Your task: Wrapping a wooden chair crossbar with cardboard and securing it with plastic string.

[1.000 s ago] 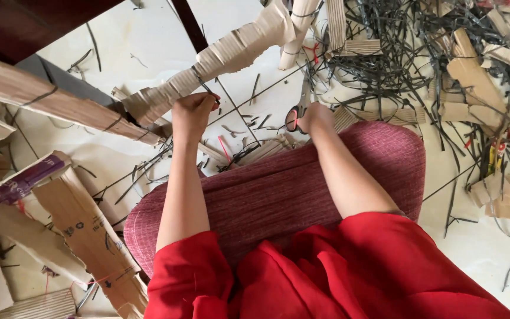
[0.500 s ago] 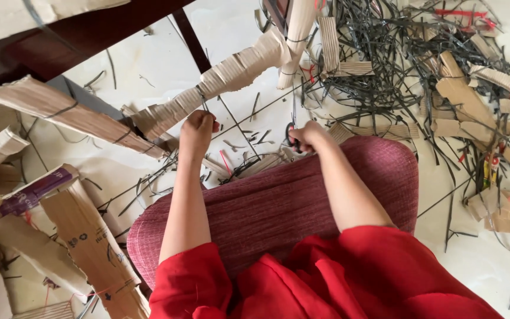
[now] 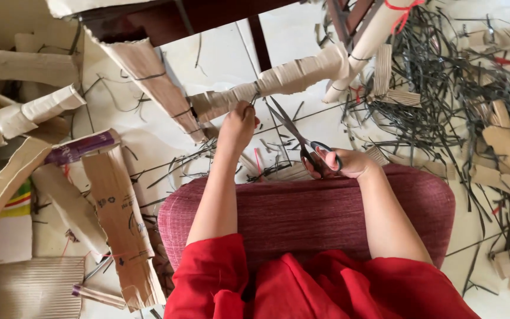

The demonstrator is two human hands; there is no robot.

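My left hand (image 3: 238, 126) is closed on a thin dark strap that binds a long crumpled cardboard strip (image 3: 278, 80). My right hand (image 3: 342, 163) grips black-handled scissors (image 3: 299, 137). Their blades are spread and point up and left toward the strap beside my left hand. Both forearms reach out over a maroon cushion (image 3: 302, 215), with red sleeves at the bottom of the view.
A heap of cut black straps (image 3: 438, 88) and cardboard scraps covers the floor at right. Flattened and rolled cardboard pieces (image 3: 119, 207) lie at left. A dark wooden furniture leg (image 3: 260, 41) stands at the top centre on the pale floor.
My right hand lifted the scissors off the floor and swung their spread blades toward the strap at my left hand. The view shifted, so everything sits further right.
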